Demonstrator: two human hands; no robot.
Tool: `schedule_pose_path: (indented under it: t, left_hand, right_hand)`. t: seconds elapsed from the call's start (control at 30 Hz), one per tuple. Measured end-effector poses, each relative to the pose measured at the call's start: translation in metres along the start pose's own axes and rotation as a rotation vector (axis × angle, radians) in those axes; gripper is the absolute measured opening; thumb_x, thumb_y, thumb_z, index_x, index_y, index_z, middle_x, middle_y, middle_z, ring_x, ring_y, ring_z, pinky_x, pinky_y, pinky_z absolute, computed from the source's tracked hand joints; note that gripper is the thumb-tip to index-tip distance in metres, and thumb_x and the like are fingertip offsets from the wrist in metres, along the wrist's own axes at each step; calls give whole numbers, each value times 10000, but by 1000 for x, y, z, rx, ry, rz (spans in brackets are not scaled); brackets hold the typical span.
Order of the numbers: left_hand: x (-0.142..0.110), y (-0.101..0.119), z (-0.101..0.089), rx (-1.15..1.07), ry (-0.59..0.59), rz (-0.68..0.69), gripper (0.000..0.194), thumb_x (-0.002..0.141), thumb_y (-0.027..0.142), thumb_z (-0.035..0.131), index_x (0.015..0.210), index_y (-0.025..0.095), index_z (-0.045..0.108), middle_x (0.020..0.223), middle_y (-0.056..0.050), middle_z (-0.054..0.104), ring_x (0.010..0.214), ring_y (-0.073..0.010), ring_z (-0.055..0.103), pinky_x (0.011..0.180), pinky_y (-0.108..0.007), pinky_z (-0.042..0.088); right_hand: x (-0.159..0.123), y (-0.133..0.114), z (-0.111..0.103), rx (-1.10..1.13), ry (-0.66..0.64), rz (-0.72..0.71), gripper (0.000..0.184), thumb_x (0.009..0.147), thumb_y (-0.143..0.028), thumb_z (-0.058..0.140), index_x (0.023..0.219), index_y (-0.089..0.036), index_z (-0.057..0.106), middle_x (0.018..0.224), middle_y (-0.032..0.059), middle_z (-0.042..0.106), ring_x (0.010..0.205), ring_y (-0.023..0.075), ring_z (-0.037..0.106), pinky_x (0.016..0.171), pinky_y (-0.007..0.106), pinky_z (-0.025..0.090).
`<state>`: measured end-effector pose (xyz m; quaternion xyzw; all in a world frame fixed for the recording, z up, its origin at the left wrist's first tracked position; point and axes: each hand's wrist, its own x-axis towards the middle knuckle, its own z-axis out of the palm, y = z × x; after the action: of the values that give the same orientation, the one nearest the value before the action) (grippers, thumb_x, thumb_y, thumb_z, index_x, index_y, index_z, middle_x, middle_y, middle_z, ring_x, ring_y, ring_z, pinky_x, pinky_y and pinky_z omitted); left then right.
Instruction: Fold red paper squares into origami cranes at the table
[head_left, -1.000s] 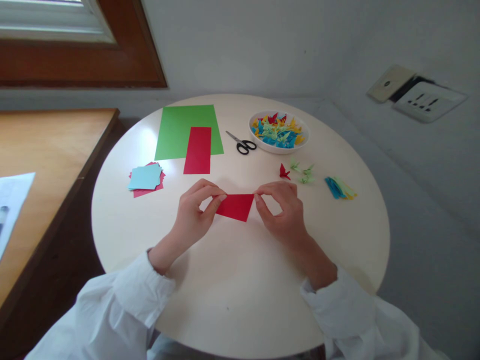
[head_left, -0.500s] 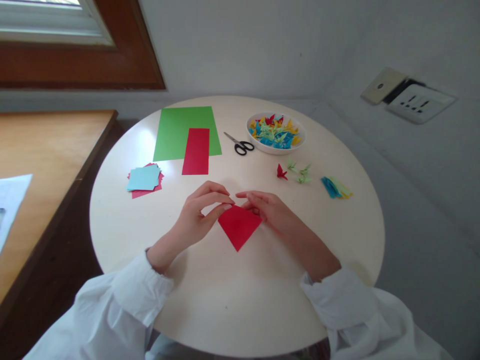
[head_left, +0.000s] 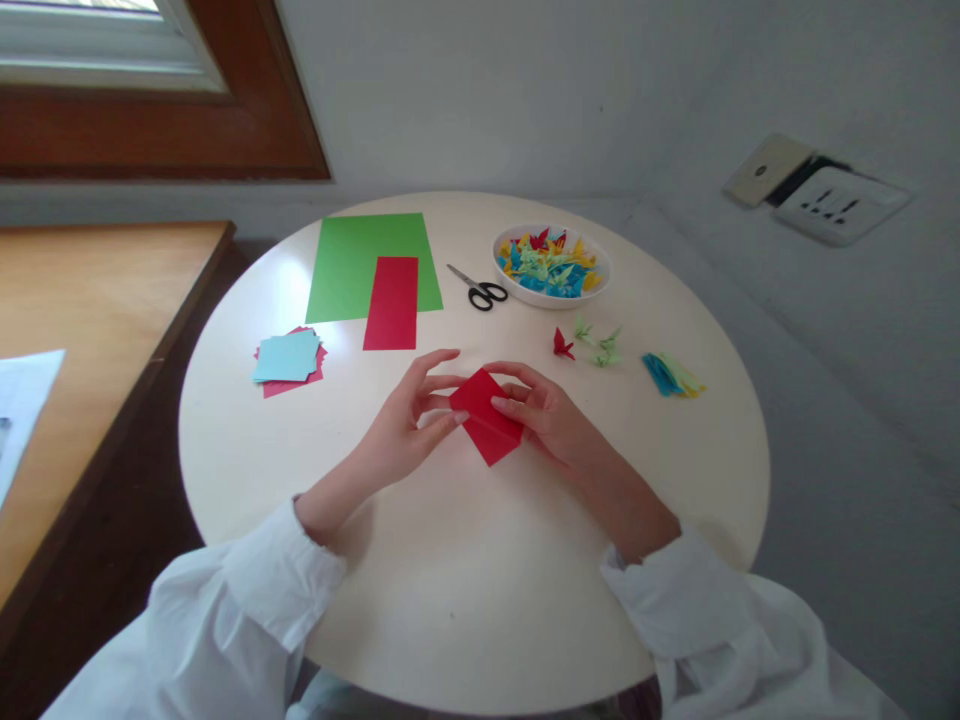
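The small bright red square of paper (head_left: 480,395) had just been turned and raised slightly between the hands, and a faint diagonal line now showed across its face, probably a crease or a folded edge. The left hand (head_left: 405,420) pinched its left edge, thumb in front, forefinger lifted free; the right hand (head_left: 551,420), whose thumb had come onto the front, gripped its right side with fingers behind. That meant both hands now steadied the sheet, its face open to view, so the fold seemed to be under adjustment rather than pressed flat. It was held over the middle of the round white surface (head_left: 465,580); whether its lowest corner touched, I could not tell. Beyond it lay a long red paper rectangle (head_left: 391,305), partly over a large green paper sheet (head_left: 341,270), with black-handled metal scissors (head_left: 480,285) just beside that sheet
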<state>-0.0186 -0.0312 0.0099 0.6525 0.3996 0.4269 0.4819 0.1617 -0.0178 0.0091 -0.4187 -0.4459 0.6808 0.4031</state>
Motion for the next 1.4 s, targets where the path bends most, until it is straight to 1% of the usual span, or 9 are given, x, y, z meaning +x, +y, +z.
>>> schedule_pose_path:
  t: [0.1,0.2,0.37,0.53,0.63,0.77,0.9,1.13,1.4]
  left_hand:
    - [1,1,-1,-21,19,-145,524,772,272,587,1238,206,356,796,-26,622,729,-146,621,595,-233,501]
    - [2,2,-3,49,55,-203,469,772,263,555,1204,202,383,710,1,611,645,-133,598,545,-219,468]
    - [2,-1,-4,361,94,-203,358,781,191,467,1139,195,444,687,9,598,612,-129,566,557,-233,442]
    - [1,-8,-2,794,41,-135,226,780,160,451,970,187,571,796,-40,623,735,-186,571,705,-345,458]
    - [1,-14,-2,930,10,-49,170,801,165,452,860,168,612,859,-69,604,791,-202,551,760,-383,456]
    - [-2,-19,0,981,-32,81,237,846,132,393,840,130,629,907,-94,596,820,-190,541,752,-328,476]
    - [-11,-16,6,1181,-156,198,275,807,37,380,936,83,618,956,-126,591,863,-212,525,795,-340,466]
    - [-14,-6,16,1457,-304,186,251,782,27,393,879,62,621,877,-137,555,849,-239,484,723,-338,446]
    - [-10,-5,18,1616,-345,272,248,769,24,382,878,48,603,839,-155,536,814,-262,438,674,-367,403]
  right_hand:
    - [3,2,-4,-43,88,-60,344,672,-226,649,1006,-251,571,792,-23,650,701,130,619,617,250,498]
    - [7,5,-9,-241,162,-185,263,680,-219,616,943,-227,607,794,-7,647,699,137,602,614,258,481]
    - [9,12,-13,-635,235,-359,230,725,-158,505,913,-204,630,935,32,665,791,157,604,676,278,474]
    - [7,13,-9,-915,217,-394,271,715,-89,460,903,-189,626,965,52,679,878,177,617,793,315,471]
    - [9,15,-9,-1060,239,-398,247,711,-85,473,871,-187,631,957,67,685,879,196,622,829,351,462]
    - [10,18,-10,-1122,240,-399,245,705,-81,479,866,-190,627,958,69,681,888,207,617,846,369,459]
    - [12,18,-11,-1134,213,-369,291,696,-74,469,921,-190,612,967,68,667,894,206,604,844,370,458]
    - [23,11,-10,-1154,184,-295,274,761,-124,453,979,-193,605,1005,61,670,899,199,608,813,334,459]
    - [30,10,-8,-1278,202,-286,241,817,-158,433,955,-212,623,967,35,694,839,204,627,760,322,444]
